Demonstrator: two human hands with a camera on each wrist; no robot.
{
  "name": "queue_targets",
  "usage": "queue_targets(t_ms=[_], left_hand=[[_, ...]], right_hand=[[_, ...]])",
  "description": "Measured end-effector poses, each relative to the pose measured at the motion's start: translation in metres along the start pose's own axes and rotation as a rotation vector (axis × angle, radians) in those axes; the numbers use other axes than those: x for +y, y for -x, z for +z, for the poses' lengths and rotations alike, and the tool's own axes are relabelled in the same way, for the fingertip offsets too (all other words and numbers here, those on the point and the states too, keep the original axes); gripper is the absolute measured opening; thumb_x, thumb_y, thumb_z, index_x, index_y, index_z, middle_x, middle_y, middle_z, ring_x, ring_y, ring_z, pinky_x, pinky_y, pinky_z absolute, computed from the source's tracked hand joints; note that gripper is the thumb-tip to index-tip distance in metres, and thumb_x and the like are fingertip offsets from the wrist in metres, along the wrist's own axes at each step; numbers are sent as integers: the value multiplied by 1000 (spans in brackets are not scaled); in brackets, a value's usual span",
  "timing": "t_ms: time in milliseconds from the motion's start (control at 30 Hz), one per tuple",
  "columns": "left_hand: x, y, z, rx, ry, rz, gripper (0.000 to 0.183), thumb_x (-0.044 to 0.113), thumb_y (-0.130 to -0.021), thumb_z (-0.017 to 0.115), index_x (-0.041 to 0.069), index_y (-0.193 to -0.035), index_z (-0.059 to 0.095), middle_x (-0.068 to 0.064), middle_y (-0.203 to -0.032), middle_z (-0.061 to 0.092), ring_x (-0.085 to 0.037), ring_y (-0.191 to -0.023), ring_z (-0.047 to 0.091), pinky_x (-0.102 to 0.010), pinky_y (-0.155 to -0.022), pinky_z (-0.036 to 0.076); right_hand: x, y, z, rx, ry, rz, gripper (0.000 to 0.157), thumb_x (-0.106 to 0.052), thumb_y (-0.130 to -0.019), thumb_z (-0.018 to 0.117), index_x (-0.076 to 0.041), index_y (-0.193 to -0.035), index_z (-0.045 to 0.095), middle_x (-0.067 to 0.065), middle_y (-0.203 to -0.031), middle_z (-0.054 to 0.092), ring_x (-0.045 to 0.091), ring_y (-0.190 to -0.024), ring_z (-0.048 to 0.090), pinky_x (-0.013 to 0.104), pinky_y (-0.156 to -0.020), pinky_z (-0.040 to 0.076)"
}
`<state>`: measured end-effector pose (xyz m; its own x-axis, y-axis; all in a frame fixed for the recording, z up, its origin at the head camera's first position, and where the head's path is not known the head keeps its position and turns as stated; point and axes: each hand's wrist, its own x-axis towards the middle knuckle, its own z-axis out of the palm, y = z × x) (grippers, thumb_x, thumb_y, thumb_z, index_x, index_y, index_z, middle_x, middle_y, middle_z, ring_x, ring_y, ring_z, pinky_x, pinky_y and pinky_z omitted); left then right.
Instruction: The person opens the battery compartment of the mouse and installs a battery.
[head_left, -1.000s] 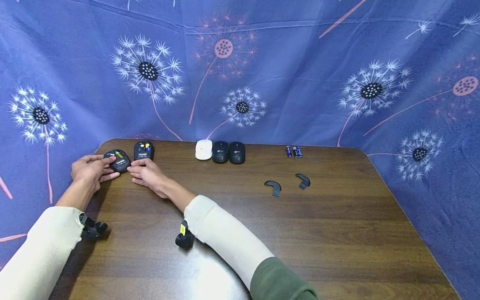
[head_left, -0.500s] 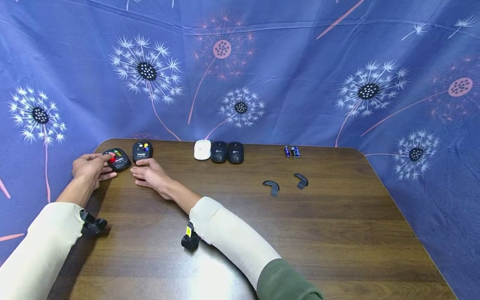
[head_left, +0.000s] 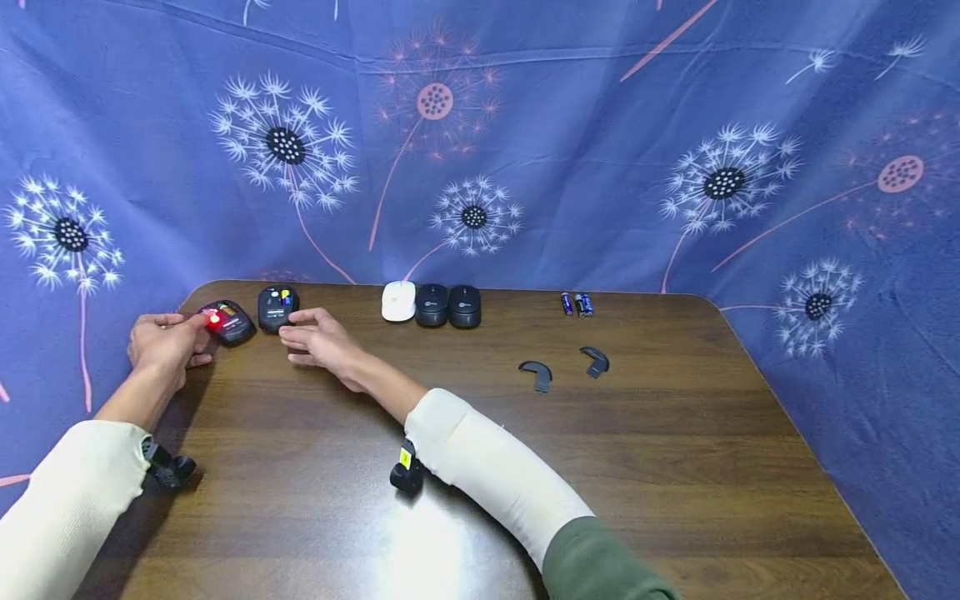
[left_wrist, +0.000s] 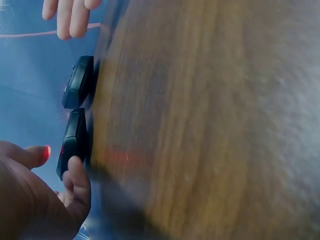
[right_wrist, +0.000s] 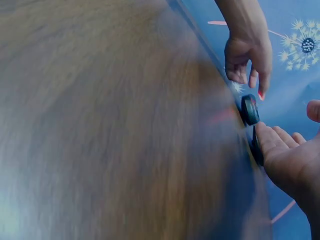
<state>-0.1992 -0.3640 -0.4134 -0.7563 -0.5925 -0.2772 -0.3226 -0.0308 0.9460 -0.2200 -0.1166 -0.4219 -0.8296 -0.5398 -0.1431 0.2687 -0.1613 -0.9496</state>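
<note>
Two black computer mice lie upside down at the table's far left corner, battery bays uncovered. The left mouse point(head_left: 234, 327) glows red underneath. My left hand point(head_left: 167, 346) is at its left edge, the thumb over the red light; in the left wrist view the thumb point(left_wrist: 35, 156) is lit red and apart from the mouse. Whether a finger touches it I cannot tell. Beside it, the other mouse point(head_left: 277, 308) shows a yellow-and-blue battery inside. My right hand point(head_left: 324, 342) is just right of that mouse, fingers extended and holding nothing.
A white mouse point(head_left: 398, 301) and two black mice point(head_left: 447, 307) stand in a row at the back edge. Several blue batteries point(head_left: 577, 304) lie farther right. Two curved black battery covers, one left point(head_left: 537, 375) and one right point(head_left: 596, 362), lie nearer on the wooden table point(head_left: 637, 467).
My right hand has drawn away to the right from the mice. My left hand has moved slightly left, and the left mouse's red light shows more brightly. The head view has shifted slightly.
</note>
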Motion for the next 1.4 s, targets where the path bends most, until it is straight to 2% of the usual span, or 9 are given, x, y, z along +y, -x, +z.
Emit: queue_targets(t_ms=[267, 300, 367, 433, 500, 733, 967, 1233, 1400], left_hand=[[2, 5, 1, 22, -207, 183, 19, 31, -105, 76, 25, -98, 60, 21, -52, 63, -1, -40, 59, -19, -35, 52], [3, 6, 1, 32, -255, 216, 19, 34, -105, 76, 26, -97, 60, 26, -53, 61, 5, -44, 58, -13, -41, 51], [4, 9, 3, 66, -365, 281, 20, 41, -105, 76, 28, -96, 64, 34, -55, 55, 8, -57, 53, -10, -57, 47], [5, 13, 7, 83, -448, 327, 22, 46, -105, 75, 28, -97, 65, 39, -57, 49, 2, -72, 52, -20, -71, 45], [5, 17, 12, 95, -511, 363, 24, 49, -105, 75, 27, -100, 68, 40, -58, 45, -1, -79, 48, -25, -74, 36], [4, 33, 25, 15, -543, 481, 36, 47, -107, 74, 12, -116, 73, 33, -68, 50, 4, -72, 49, -23, -64, 40], [2, 49, 42, -62, -597, 588, 36, 50, -107, 75, 14, -111, 74, 26, -72, 52, -6, -74, 49, -27, -63, 40], [0, 66, 61, -173, -578, 653, 35, 45, -107, 78, 10, -109, 77, 18, -77, 63, -1, -73, 53, -24, -61, 44], [-2, 74, 71, -234, -571, 678, 31, 42, -107, 77, 11, -108, 79, 1, -89, 75, -2, -77, 55, -22, -62, 46]], right_hand=[[-11, 10, -25, -22, 48, -21, 49, -15, -113, 65, 0, -158, 49, 31, -160, 61, 42, -154, 59, 45, -123, 63], [-12, 11, -29, -25, 50, -23, 51, -14, -114, 64, 0, -159, 48, 30, -161, 61, 42, -155, 59, 45, -124, 62], [-15, 15, -35, -34, 45, -29, 53, -13, -114, 62, 1, -162, 45, 30, -164, 58, 41, -157, 57, 45, -126, 61], [-16, 18, -40, -31, 40, -34, 52, -12, -115, 60, 1, -162, 44, 30, -165, 57, 39, -157, 58, 45, -126, 60], [-17, 21, -46, -29, 31, -41, 51, -11, -115, 60, 2, -162, 44, 31, -166, 56, 40, -157, 58, 45, -127, 60], [-18, 31, -63, -39, 53, -41, 49, -11, -116, 59, 3, -160, 45, 31, -165, 57, 39, -156, 58, 46, -127, 60], [-20, 41, -77, -60, 96, -21, 53, -11, -117, 56, 7, -163, 40, 31, -168, 54, 43, -159, 54, 49, -130, 57], [-20, 48, -86, -49, 117, -23, 50, -9, -117, 55, 9, -162, 41, 30, -166, 56, 45, -157, 55, 52, -130, 56], [-21, 54, -92, -58, 144, -22, 52, -10, -117, 55, 9, -163, 41, 30, -167, 55, 46, -157, 55, 52, -130, 56]])
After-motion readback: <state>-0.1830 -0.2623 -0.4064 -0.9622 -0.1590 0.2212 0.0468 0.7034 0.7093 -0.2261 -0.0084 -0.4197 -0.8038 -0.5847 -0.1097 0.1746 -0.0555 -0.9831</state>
